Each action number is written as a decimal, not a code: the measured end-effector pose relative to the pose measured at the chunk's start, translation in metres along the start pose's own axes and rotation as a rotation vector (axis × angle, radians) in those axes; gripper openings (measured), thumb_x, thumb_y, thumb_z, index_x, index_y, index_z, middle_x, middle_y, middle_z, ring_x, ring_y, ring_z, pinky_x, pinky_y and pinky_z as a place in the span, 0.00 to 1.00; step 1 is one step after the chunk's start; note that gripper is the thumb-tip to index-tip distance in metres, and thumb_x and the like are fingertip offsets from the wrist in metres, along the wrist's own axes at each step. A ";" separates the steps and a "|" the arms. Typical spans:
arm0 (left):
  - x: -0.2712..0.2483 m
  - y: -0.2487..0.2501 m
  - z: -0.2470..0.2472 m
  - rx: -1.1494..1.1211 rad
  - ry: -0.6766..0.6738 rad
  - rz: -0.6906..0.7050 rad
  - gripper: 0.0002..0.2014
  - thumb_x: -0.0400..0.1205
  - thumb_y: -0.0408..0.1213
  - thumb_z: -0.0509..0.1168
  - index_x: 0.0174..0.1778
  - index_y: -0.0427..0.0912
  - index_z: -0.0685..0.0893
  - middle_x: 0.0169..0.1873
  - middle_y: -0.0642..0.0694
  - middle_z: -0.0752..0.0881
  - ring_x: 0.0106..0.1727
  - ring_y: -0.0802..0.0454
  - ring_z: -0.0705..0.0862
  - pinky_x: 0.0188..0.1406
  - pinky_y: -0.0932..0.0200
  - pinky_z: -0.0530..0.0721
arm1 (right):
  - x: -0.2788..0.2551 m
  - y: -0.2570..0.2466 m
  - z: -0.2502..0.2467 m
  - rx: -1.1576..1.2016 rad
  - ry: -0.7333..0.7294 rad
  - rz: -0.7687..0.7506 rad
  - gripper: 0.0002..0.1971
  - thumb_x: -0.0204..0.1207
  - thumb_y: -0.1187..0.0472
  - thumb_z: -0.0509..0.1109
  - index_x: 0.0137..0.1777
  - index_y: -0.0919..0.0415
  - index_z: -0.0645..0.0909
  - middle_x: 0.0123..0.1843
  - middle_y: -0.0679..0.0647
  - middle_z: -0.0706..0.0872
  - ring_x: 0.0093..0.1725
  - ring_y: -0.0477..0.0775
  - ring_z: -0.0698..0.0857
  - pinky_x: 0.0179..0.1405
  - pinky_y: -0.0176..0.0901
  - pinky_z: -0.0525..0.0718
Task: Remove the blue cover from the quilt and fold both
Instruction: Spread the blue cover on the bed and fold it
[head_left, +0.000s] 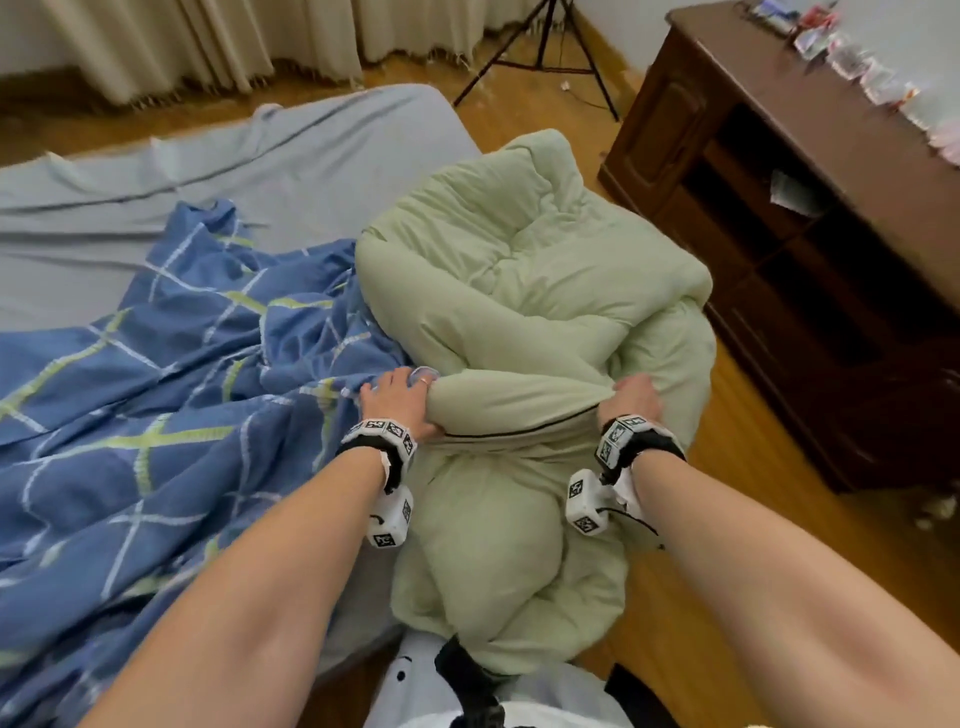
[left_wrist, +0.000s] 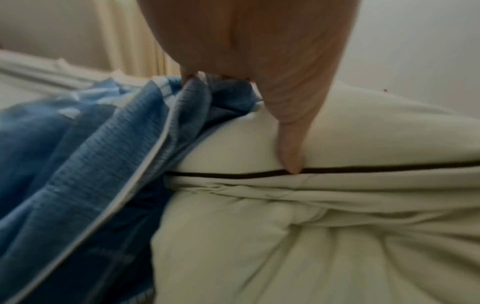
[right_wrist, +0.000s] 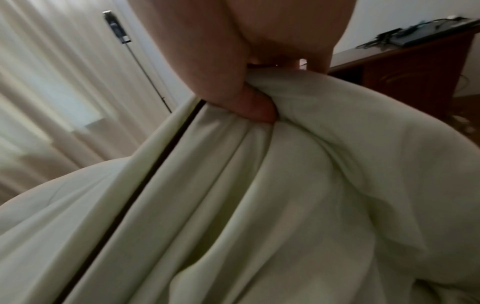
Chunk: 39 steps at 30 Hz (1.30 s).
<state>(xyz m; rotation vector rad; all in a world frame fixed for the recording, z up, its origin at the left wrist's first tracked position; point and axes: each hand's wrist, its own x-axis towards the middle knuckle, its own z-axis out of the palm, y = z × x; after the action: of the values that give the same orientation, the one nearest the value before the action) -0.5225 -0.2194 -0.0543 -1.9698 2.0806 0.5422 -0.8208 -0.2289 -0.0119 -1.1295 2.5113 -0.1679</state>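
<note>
Head view: pale green quilt (head_left: 535, 291) is bunched at centre frame, partly on the bed (head_left: 260, 171) and spilling over its edge toward the floor at lower centre. Blue cover (head_left: 156, 364), checked with white and yellow-green lines, lies crumpled at left of frame on the grey sheet, apparently off the quilt.

Left hand (head_left: 400, 402) grasps a rolled fold of quilt where it meets the blue cover; in the left wrist view, blue cloth (left_wrist: 103, 144) is caught under the fingers (left_wrist: 291, 144) too. Right hand (head_left: 631, 400) is clenched round a gathered ridge of quilt, thumb (right_wrist: 254, 109) pressed into the fabric.

Dark piping (head_left: 519, 428) runs between the hands along the quilt edge.

Judgement: quilt is puffy, soft, bulky rather than heavy, and will slump; the piped edge and corners look the best holds. Cover is thin, limp, wrinkle-prone.
</note>
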 end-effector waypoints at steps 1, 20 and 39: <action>0.001 0.001 0.004 -0.022 -0.003 -0.025 0.33 0.75 0.56 0.69 0.76 0.58 0.67 0.70 0.45 0.73 0.72 0.41 0.73 0.67 0.40 0.72 | -0.007 -0.001 0.002 -0.044 0.006 -0.083 0.20 0.74 0.69 0.67 0.66 0.59 0.76 0.67 0.61 0.80 0.68 0.66 0.78 0.67 0.57 0.77; 0.028 -0.020 -0.031 -0.114 -0.093 -0.366 0.12 0.87 0.39 0.55 0.58 0.41 0.82 0.57 0.37 0.85 0.58 0.35 0.83 0.52 0.46 0.80 | 0.030 -0.097 0.033 -0.352 -0.331 -0.694 0.15 0.78 0.68 0.57 0.62 0.53 0.73 0.63 0.57 0.83 0.63 0.62 0.82 0.55 0.53 0.79; -0.122 -0.192 -0.060 -0.664 0.509 -0.972 0.12 0.83 0.40 0.61 0.55 0.35 0.76 0.50 0.30 0.85 0.51 0.31 0.82 0.42 0.50 0.71 | -0.072 -0.157 0.109 -0.371 -0.118 -0.581 0.29 0.74 0.62 0.69 0.74 0.62 0.66 0.71 0.63 0.75 0.71 0.66 0.73 0.75 0.65 0.65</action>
<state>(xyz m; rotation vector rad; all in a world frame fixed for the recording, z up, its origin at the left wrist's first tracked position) -0.3176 -0.1392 0.0286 -3.3996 0.8461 0.5698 -0.6259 -0.2754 -0.0503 -1.9350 2.0948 0.2169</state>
